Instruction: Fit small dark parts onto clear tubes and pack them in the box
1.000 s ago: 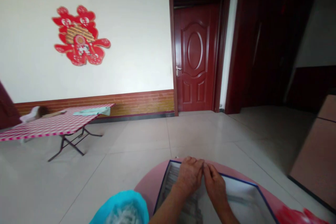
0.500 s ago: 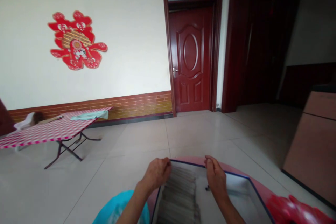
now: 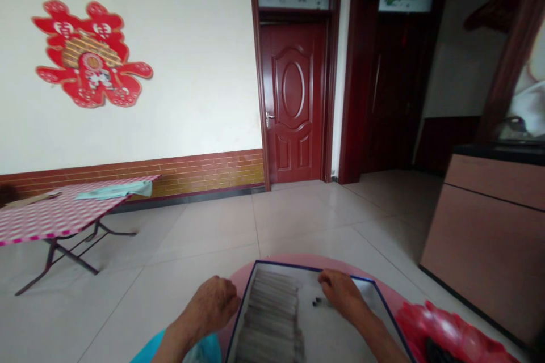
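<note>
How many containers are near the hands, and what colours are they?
White tray with blue edge: 1
Blue basin: 1
Red plastic basin: 1
Total: 3

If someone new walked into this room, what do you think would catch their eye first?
The red paper-cut ornament on the white wall at left stands out most, with the dark red panel door to its right. Low in view, the left hand and right hand work at a blue-edged tray on a round pink table.
</note>
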A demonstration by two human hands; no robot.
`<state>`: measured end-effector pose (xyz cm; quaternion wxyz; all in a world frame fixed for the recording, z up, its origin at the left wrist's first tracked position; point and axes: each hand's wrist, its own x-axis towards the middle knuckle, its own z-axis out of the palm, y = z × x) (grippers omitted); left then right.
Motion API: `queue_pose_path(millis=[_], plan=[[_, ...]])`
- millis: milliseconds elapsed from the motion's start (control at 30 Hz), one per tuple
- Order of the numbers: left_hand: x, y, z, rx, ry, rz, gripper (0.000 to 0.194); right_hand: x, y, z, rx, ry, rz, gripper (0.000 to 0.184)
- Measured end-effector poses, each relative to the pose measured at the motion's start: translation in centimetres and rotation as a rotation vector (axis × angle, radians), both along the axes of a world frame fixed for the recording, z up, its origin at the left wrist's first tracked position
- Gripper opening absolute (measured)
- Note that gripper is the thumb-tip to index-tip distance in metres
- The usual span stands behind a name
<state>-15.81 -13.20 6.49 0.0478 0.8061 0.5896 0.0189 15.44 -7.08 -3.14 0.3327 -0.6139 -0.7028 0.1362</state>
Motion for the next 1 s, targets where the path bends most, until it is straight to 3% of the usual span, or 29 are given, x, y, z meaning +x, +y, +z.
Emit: queue_pose_path(millis=[133,233,333,433,533,767,1000], plan=[[6.9,2.1,-0.2,0.039,-0.089,-0.195,0.032,0.6,-1.8,-2.3,0.006,-0.151,0.036,0.023],[12.0,3.8,-2.2,0.073,-0.149,-0.226,0.029,1.0,-1.9,-4.1,0.048,-0.326,0.059,0.026],[15.0,5.1,-4.8,0.08,-0.188,-0.189,0.029,1.2,-1.5,-5.1,0.063,-0.403,0.064,0.025],[15.8,5.8,-6.8,0.076,-0.223,-0.139,0.031,1.2,-1.4,-5.1,0.08,-0.401,0.052,0.022],[15.4,5.9,-7.9,0.066,-0.242,-0.11,0.032,1.3,-1.4,-4.9,0.054,-0.391,0.049,0.021],[15.2,5.9,-8.4,0.151,-0.408,-0.173,0.027,0.9,-1.7,-3.5,-0.028,-0.378,0.028,0.022],[15.2,6.4,-9.2,0.205,-0.606,-0.23,0.026,-0.2,-1.4,-0.9,0.133,-0.174,0.081,0.023]])
